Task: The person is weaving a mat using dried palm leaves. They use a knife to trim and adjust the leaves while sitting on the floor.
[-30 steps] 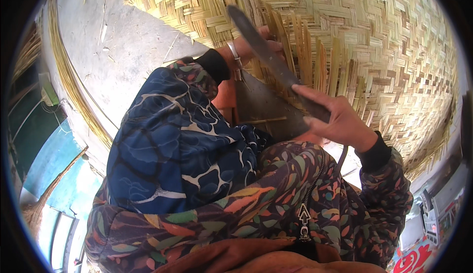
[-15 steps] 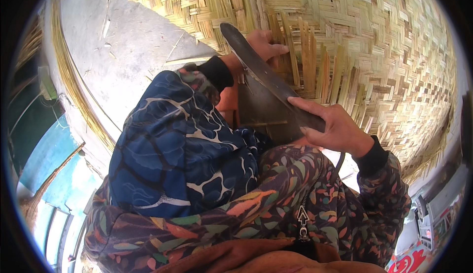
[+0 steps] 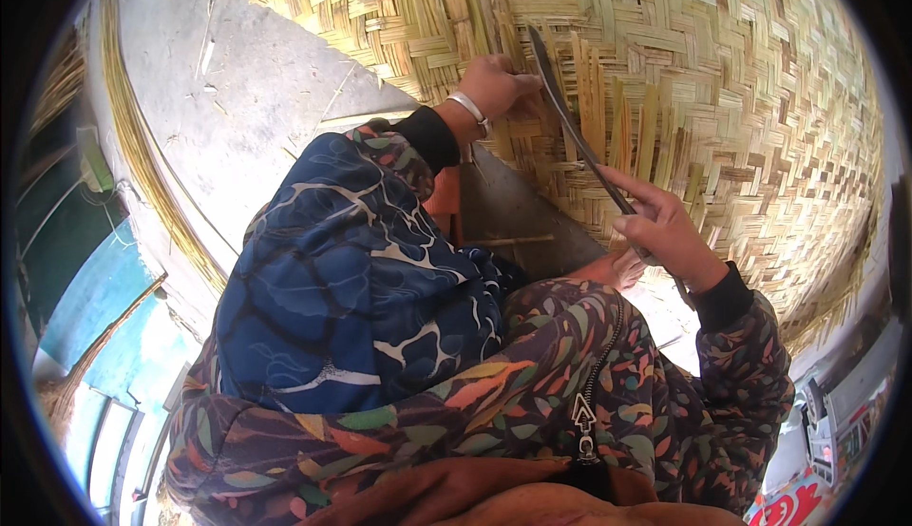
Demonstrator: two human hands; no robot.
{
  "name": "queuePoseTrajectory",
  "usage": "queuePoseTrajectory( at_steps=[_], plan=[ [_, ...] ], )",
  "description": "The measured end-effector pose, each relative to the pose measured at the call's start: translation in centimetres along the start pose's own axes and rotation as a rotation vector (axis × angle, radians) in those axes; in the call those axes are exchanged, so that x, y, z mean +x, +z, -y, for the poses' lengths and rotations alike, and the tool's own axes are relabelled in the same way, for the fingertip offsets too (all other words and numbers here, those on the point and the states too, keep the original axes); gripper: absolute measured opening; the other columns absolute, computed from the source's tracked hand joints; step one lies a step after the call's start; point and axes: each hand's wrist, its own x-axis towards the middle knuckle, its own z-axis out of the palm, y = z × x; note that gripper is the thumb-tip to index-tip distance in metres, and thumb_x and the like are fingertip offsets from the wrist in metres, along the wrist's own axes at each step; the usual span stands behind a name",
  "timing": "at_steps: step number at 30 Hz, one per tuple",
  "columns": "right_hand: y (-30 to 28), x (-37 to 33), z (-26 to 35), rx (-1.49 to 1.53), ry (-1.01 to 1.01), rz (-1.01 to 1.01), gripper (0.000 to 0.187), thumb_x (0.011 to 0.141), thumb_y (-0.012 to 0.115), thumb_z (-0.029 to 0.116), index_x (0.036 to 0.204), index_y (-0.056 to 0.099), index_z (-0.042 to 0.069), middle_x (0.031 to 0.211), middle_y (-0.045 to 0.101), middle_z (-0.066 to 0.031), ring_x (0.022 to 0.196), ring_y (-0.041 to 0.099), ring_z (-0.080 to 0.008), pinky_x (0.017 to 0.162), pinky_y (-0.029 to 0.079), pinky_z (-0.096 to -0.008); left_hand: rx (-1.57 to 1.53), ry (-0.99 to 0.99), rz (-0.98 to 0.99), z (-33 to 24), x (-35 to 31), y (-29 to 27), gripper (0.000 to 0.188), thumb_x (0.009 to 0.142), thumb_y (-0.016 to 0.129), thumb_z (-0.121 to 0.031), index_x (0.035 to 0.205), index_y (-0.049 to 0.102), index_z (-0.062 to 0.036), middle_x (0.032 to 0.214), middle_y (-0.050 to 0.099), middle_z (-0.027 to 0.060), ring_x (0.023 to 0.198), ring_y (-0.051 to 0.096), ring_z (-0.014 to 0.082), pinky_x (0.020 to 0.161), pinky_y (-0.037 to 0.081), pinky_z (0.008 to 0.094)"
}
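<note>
My right hand [image 3: 665,231] grips a long, dark, flat blade [image 3: 573,127], seen nearly edge-on and slanting up and left. The blade's far end lies against the loose strip ends of a woven bamboo mat [image 3: 760,108]. Close to that end, my left hand [image 3: 494,87], with a pale bangle [image 3: 469,113] on its wrist, has thumb and fingers closed on a bamboo strip at the mat's edge; its fingertips are partly hidden. Several upright strip ends [image 3: 591,98] stick out to the right of the blade.
Grey concrete floor [image 3: 247,60] with scattered slivers lies at the upper left. A long bundle of thin strips [image 3: 142,136] runs along the left. My blue patterned knee [image 3: 304,269] fills the middle, and a bare foot [image 3: 608,271] shows below the mat's edge.
The blade has turned from broadside to nearly edge-on, and its tip has swung right from over my left wrist to the strips. My left hand has shifted slightly and its fingers have closed.
</note>
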Motion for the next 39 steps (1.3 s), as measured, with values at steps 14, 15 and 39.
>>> queuePoseTrajectory(
  at_steps=[14,15,39],
  plan=[
    [0.5,3.6,-1.2,-1.007,-0.212,-0.409,0.059,0.076,0.060,0.029,0.133,0.049,0.020,0.063,0.059,-0.0138,0.061,0.060,-0.0336,0.058,0.049,-0.0422,-0.315,-0.039,0.023,-0.4,-1.4,0.8,0.022,0.087,0.066,-0.021,0.096,0.063,-0.0015,0.079,0.064,0.0037,0.065,0.064,0.0118,0.058,0.052,0.0244],
    [0.7,4.4,-1.8,-1.023,-0.246,-0.445,0.060,0.076,0.060,0.029,0.134,0.048,0.020,0.063,0.060,-0.0136,0.061,0.061,-0.0336,0.057,0.048,-0.0431,-0.292,-0.048,-0.029,-0.6,-1.7,1.1,0.022,0.087,0.066,-0.022,0.095,0.063,-0.0011,0.079,0.064,0.0041,0.064,0.065,0.0122,0.056,0.052,0.0243],
    [1.6,9.3,-0.8,-1.234,-0.371,-0.631,0.056,0.077,0.058,0.022,0.132,0.047,0.021,0.063,0.062,-0.0113,0.056,0.062,-0.0312,0.050,0.049,-0.0437,-0.072,-0.099,0.025,-2.8,-0.2,0.7,0.042,0.087,0.064,-0.039,0.091,0.063,0.0029,0.067,0.064,0.0102,0.054,0.064,0.0171,0.047,0.052,0.0287]
  ],
)
